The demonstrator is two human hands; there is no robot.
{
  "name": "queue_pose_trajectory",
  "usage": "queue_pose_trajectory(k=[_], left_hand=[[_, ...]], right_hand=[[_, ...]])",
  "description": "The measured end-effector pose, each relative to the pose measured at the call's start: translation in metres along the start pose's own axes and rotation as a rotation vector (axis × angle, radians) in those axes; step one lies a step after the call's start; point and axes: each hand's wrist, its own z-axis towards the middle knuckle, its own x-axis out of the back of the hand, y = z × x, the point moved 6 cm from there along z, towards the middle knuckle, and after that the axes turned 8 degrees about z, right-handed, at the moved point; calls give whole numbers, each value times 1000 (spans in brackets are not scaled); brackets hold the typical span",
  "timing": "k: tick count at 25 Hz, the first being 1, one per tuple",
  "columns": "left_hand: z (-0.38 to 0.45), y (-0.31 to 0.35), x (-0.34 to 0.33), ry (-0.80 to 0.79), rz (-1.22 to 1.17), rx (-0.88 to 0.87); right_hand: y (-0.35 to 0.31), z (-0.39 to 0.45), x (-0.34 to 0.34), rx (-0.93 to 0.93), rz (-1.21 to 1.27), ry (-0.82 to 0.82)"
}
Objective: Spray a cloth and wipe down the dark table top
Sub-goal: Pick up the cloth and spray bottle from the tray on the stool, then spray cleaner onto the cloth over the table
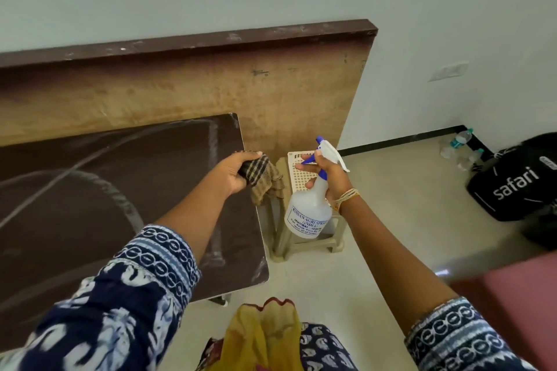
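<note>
- Head view: the left hand point(233, 172) reaches forward past the dark table top's point(90, 205) right edge, fingers curled tight around a bunched checked cloth point(265, 179).
- The right hand point(327, 173) grips the neck of a white spray bottle point(309, 208), upright above a beige plastic stool point(297, 178), nozzle toward the cloth.
- The bottle's contents cannot be told.

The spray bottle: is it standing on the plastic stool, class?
No, the right hand grips the spray bottle by its neck, holding it up in front of the plastic stool.

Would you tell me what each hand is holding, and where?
Left hand grips the bunched checked cloth; right hand holds the spray bottle at its neck.
</note>
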Motion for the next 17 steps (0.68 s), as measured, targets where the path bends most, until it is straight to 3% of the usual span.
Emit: queue_pose_trajectory(k=[5,11,17], left_hand=[[-51,-23,25,-52,62,50],[-134,-42,61,-45,68,-54],[-202,-41,137,62,29,-135]], right_hand=[[9,-67,-35,63,10,-3],[29,-156,-79,127,-1,36],[74,-200,-132,-5,-30,-2]])
